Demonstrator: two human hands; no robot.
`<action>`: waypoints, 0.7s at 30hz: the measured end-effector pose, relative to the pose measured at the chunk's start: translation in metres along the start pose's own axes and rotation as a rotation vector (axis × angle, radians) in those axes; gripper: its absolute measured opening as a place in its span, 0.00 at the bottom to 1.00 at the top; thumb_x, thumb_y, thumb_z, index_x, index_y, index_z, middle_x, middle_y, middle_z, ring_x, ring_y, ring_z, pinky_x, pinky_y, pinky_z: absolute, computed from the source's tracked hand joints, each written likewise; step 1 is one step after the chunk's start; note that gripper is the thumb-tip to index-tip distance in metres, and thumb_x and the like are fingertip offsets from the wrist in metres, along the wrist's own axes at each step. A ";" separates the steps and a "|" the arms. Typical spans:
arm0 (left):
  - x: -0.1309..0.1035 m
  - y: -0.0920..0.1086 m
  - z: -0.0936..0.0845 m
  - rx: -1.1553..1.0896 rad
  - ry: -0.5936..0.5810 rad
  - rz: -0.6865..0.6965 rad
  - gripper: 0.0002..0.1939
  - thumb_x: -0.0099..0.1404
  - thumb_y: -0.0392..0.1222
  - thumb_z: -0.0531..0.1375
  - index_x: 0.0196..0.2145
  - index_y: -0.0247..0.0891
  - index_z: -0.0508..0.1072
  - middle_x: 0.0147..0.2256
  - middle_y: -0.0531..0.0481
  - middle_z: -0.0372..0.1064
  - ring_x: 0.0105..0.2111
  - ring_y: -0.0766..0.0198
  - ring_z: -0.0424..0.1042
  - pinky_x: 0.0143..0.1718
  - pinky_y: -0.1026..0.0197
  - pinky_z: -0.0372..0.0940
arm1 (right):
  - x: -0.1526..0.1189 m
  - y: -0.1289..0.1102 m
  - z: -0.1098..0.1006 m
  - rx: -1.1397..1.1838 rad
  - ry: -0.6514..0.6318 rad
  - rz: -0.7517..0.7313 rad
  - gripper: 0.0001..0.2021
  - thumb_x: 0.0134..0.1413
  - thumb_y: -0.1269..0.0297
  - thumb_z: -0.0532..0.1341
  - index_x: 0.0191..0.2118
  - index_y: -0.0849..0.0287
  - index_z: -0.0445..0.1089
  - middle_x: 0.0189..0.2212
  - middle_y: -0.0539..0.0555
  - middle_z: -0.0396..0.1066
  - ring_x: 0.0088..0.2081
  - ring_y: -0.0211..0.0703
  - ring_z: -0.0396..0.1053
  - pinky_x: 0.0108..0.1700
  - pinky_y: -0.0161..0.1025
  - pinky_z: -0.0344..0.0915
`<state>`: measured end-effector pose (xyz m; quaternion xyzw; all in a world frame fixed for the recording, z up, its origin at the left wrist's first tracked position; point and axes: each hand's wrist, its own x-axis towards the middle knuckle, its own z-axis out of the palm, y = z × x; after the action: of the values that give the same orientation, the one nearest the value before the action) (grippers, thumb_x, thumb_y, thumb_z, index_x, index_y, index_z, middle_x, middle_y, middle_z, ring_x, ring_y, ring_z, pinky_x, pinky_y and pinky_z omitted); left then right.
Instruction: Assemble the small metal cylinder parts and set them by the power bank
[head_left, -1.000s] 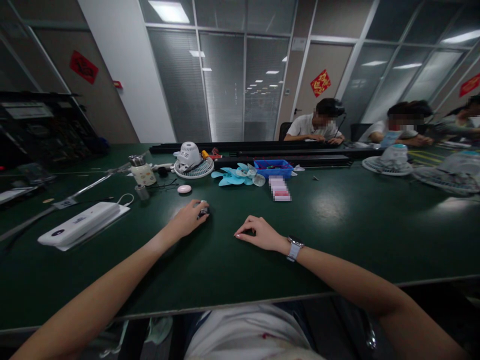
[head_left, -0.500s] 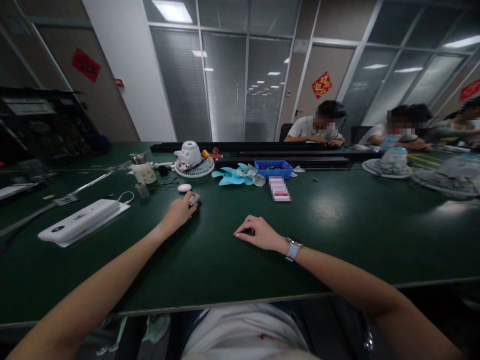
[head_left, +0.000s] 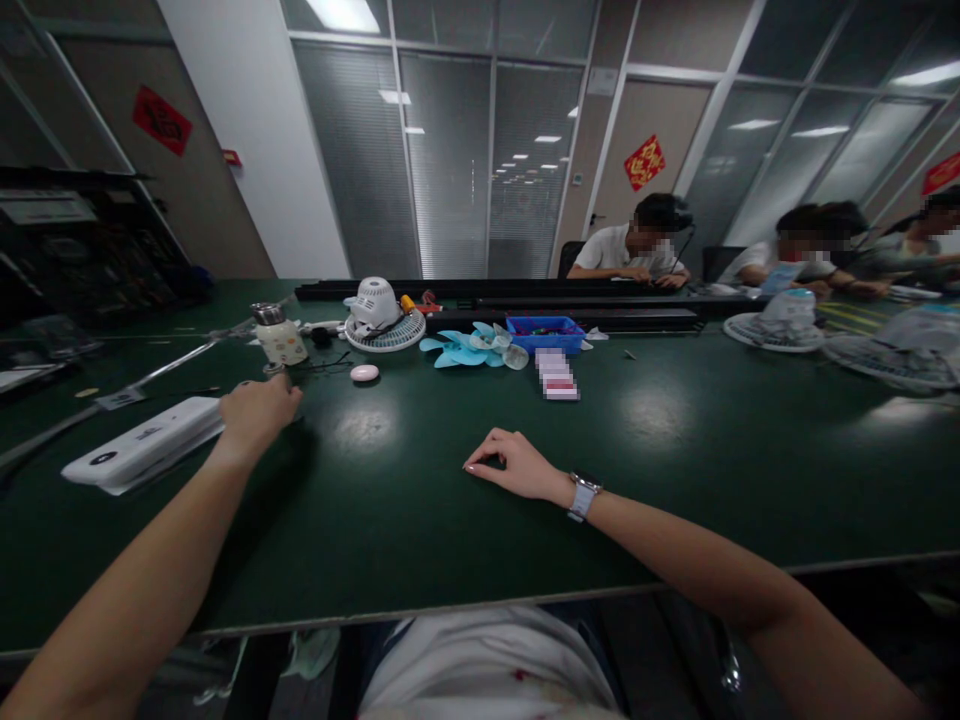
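On our dark green tabletop [head_left: 420, 545], right of the long white plastic case [head_left: 146, 440], our left grip [head_left: 259, 410] hides its fingertips, so we cannot tell its closure; our right grip [head_left: 517, 465] is narrow, 2 fingertips pinched together. Just past the left grip stand the cream patterned flask with a metal lid [head_left: 283, 342] and the mostly hidden small grey cylinder [head_left: 274, 368], where we judge low, gentle contact clear of the flask safest.

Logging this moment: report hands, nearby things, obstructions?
Left hand near bottle, grasp hidden. Right hand pinched, on green table. White device close beside left hand.

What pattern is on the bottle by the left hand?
The bottle is cream with small darker spots, in the head view.
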<state>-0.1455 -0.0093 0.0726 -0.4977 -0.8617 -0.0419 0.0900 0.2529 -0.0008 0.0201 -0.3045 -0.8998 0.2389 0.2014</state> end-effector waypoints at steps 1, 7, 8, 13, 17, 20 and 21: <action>0.002 -0.003 0.002 -0.009 -0.017 -0.011 0.26 0.66 0.52 0.47 0.48 0.26 0.71 0.42 0.27 0.70 0.42 0.41 0.70 0.39 0.46 0.64 | 0.000 0.000 0.000 0.002 0.000 0.000 0.14 0.59 0.52 0.59 0.43 0.52 0.76 0.38 0.53 0.68 0.39 0.40 0.66 0.44 0.42 0.58; 0.010 -0.012 0.008 -0.036 -0.043 -0.042 0.28 0.67 0.52 0.46 0.50 0.27 0.70 0.46 0.26 0.68 0.44 0.38 0.69 0.39 0.44 0.63 | -0.001 0.001 0.001 -0.015 0.012 -0.004 0.13 0.60 0.53 0.59 0.43 0.52 0.76 0.38 0.53 0.68 0.38 0.40 0.65 0.44 0.42 0.57; 0.009 -0.011 0.008 -0.041 -0.062 -0.040 0.27 0.67 0.52 0.46 0.50 0.27 0.70 0.46 0.26 0.68 0.44 0.38 0.68 0.40 0.43 0.63 | 0.000 0.001 0.002 -0.019 0.018 -0.007 0.13 0.60 0.54 0.59 0.43 0.52 0.76 0.38 0.52 0.68 0.37 0.39 0.65 0.44 0.42 0.57; -0.012 0.008 0.000 0.027 0.171 -0.019 0.28 0.67 0.53 0.49 0.51 0.24 0.68 0.50 0.22 0.63 0.52 0.32 0.60 0.47 0.38 0.57 | 0.001 0.002 0.004 0.010 0.049 -0.030 0.11 0.59 0.55 0.60 0.42 0.52 0.76 0.36 0.52 0.69 0.35 0.37 0.64 0.40 0.37 0.57; -0.052 0.060 -0.003 -0.074 0.496 0.309 0.27 0.70 0.51 0.47 0.58 0.31 0.62 0.56 0.29 0.59 0.55 0.38 0.57 0.53 0.40 0.53 | 0.003 0.003 0.004 0.211 0.113 0.079 0.15 0.62 0.55 0.56 0.46 0.57 0.74 0.32 0.51 0.68 0.30 0.36 0.61 0.31 0.34 0.56; -0.095 0.105 0.007 -0.263 0.336 0.679 0.24 0.70 0.53 0.47 0.57 0.37 0.65 0.55 0.37 0.63 0.55 0.48 0.61 0.56 0.47 0.55 | 0.006 0.008 0.004 0.427 0.208 0.208 0.15 0.64 0.58 0.52 0.48 0.60 0.70 0.30 0.51 0.66 0.28 0.35 0.61 0.29 0.33 0.57; -0.109 0.117 0.012 -0.309 0.267 0.813 0.25 0.70 0.54 0.48 0.58 0.38 0.64 0.57 0.39 0.62 0.57 0.49 0.60 0.57 0.49 0.55 | 0.007 0.011 0.005 0.483 0.240 0.234 0.15 0.64 0.59 0.52 0.47 0.60 0.69 0.30 0.50 0.65 0.27 0.34 0.61 0.28 0.33 0.57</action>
<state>0.0080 -0.0415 0.0378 -0.7934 -0.5606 -0.1953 0.1341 0.2498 0.0097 0.0117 -0.3756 -0.7455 0.4301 0.3438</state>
